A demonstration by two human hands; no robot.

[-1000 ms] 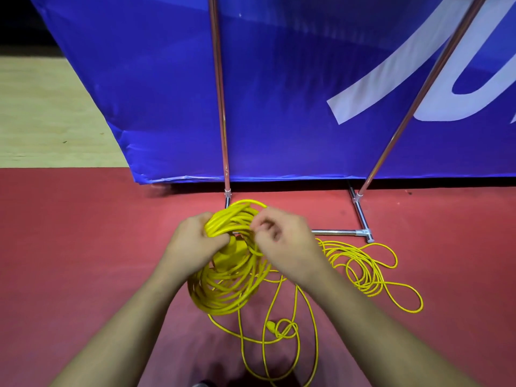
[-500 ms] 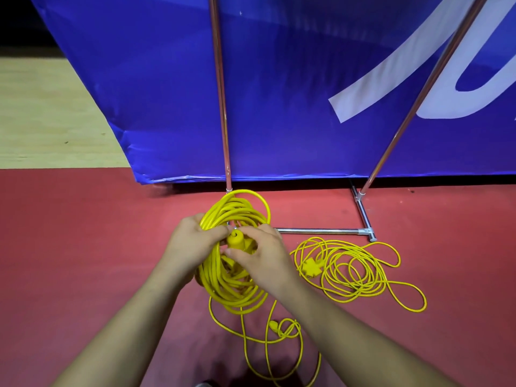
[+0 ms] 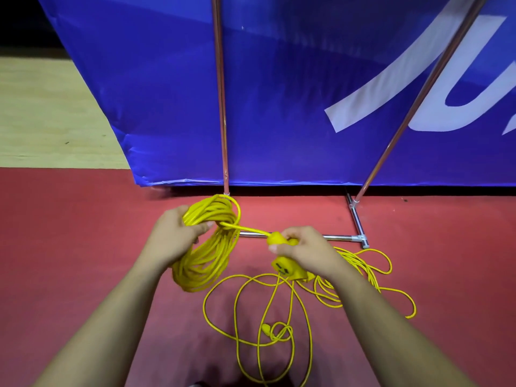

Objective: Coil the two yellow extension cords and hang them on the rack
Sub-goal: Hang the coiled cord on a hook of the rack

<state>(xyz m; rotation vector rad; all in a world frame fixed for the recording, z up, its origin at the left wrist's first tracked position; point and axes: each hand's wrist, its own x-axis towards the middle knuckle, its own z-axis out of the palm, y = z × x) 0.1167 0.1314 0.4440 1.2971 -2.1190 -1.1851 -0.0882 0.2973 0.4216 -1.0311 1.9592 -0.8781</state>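
Observation:
My left hand (image 3: pixel 173 238) grips a thick coil of yellow extension cord (image 3: pixel 208 247) held above the red floor. A short stretch of that cord runs taut to the right, where my right hand (image 3: pixel 303 248) holds its yellow plug end (image 3: pixel 275 238). A yellow socket block (image 3: pixel 286 270) shows just below my right hand. The second yellow cord (image 3: pixel 360 275) lies loose on the floor to the right, with more slack loops (image 3: pixel 262 311) and a small plug (image 3: pixel 266 329) in front of me. The rack's metal poles (image 3: pixel 222 107) rise behind the coil.
A blue banner (image 3: pixel 279 93) stands right behind the rack. The rack's chrome base bar (image 3: pixel 335 237) lies on the red floor (image 3: pixel 69 247) with a second slanted pole (image 3: pixel 418 101) at the right. Wooden flooring (image 3: pixel 50 115) lies at the far left.
My right hand has pulled the plug end out to the right, away from the coil, drawing a stretch of cord taut. The left hand keeps its grip on the coil.

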